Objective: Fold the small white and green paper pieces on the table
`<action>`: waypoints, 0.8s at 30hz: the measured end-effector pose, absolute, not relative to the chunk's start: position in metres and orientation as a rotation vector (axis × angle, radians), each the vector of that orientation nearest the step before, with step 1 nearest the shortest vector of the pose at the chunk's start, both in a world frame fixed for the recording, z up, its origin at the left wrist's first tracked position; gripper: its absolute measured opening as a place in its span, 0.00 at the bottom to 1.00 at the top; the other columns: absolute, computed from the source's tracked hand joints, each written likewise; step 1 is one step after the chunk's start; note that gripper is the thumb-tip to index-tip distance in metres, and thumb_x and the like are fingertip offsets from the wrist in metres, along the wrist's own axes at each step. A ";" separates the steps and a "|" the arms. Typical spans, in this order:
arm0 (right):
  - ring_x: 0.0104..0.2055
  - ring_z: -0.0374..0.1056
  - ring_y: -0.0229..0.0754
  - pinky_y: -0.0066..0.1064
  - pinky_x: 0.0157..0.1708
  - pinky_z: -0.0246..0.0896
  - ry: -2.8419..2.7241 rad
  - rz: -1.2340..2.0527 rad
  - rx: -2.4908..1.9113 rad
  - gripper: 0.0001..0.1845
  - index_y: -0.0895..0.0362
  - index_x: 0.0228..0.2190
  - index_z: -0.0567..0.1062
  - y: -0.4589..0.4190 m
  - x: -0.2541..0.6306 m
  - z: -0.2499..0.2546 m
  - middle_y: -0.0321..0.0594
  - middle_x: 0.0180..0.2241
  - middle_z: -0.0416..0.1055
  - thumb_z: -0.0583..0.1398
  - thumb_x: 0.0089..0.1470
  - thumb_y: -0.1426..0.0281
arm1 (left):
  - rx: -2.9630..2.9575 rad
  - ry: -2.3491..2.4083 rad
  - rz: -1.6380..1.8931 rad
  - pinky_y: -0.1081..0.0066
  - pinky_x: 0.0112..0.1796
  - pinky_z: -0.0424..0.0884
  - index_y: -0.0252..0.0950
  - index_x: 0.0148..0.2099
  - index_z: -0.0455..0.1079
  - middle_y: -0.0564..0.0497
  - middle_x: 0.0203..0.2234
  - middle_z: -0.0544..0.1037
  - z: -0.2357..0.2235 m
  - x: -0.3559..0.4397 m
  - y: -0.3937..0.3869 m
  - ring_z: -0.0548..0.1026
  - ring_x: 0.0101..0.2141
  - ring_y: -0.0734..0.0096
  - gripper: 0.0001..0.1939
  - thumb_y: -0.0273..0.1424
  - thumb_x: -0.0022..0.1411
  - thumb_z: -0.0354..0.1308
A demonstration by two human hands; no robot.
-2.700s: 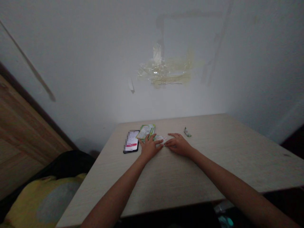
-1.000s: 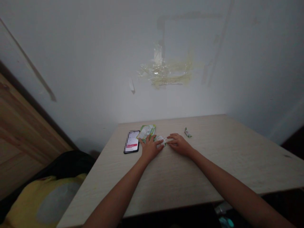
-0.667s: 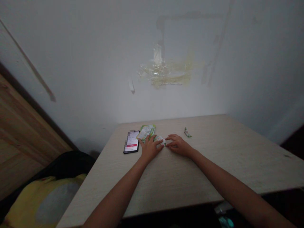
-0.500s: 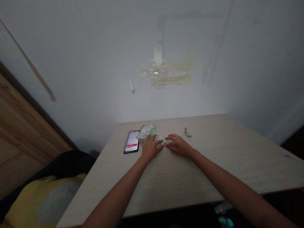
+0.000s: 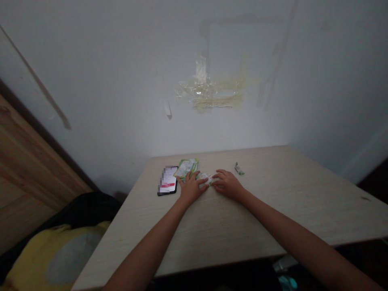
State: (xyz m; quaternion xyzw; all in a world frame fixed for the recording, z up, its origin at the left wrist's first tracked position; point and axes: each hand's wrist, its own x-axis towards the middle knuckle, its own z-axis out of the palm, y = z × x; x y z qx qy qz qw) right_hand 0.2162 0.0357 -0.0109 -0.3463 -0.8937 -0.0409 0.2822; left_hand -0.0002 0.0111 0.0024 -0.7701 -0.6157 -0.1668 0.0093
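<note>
My left hand [image 5: 190, 189] lies with its fingers spread over a green-and-white printed wrapper [image 5: 203, 176], pressing it to the tabletop. At the wrapper's right end, my right hand [image 5: 226, 184] has its fingers bent and drawn together on the edge. The fingers hide part of that edge. Just beyond my left hand is a small stack of similar green-and-white packets [image 5: 187, 166]. A narrow folded piece of the same colours [image 5: 239, 168] rests on the table, behind and to the right of my right hand.
A phone [image 5: 168, 181] with its screen lit lies left of the packets on the pale wooden table [image 5: 273, 202]. Behind the table rises a wall [image 5: 127, 101] with peeling tape. Below on the left is a yellow-and-grey plush item [image 5: 57, 254] by a wooden panel [image 5: 24, 169].
The fingers of my right hand have closed together on the wrapper's right edge, where they were more apart before. My left hand stays nearly in place.
</note>
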 end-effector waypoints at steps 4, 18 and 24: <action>0.58 0.62 0.51 0.46 0.54 0.60 -2.363 -0.083 -0.960 0.08 0.48 0.36 0.82 0.038 0.216 -0.013 0.42 0.45 0.75 0.63 0.54 0.70 | -2.401 -1.916 -0.521 0.25 0.55 0.30 0.64 0.52 0.72 0.55 0.63 0.63 0.002 -0.001 0.012 0.53 0.63 0.43 0.17 0.51 0.61 0.56; 0.56 0.62 0.51 0.46 0.54 0.61 -2.315 -0.079 -1.106 0.11 0.47 0.39 0.82 0.043 0.215 -0.016 0.43 0.48 0.74 0.62 0.56 0.69 | -2.424 -1.902 -0.554 0.25 0.55 0.30 0.63 0.52 0.72 0.55 0.63 0.63 0.000 -0.001 0.013 0.53 0.64 0.43 0.17 0.50 0.61 0.55; 0.55 0.63 0.48 0.45 0.54 0.61 -2.306 -0.048 -1.048 0.11 0.47 0.41 0.81 0.045 0.215 -0.020 0.45 0.49 0.72 0.60 0.58 0.69 | -2.434 -1.852 -0.551 0.25 0.55 0.29 0.63 0.53 0.71 0.56 0.63 0.64 0.000 0.000 0.011 0.52 0.64 0.45 0.17 0.49 0.62 0.54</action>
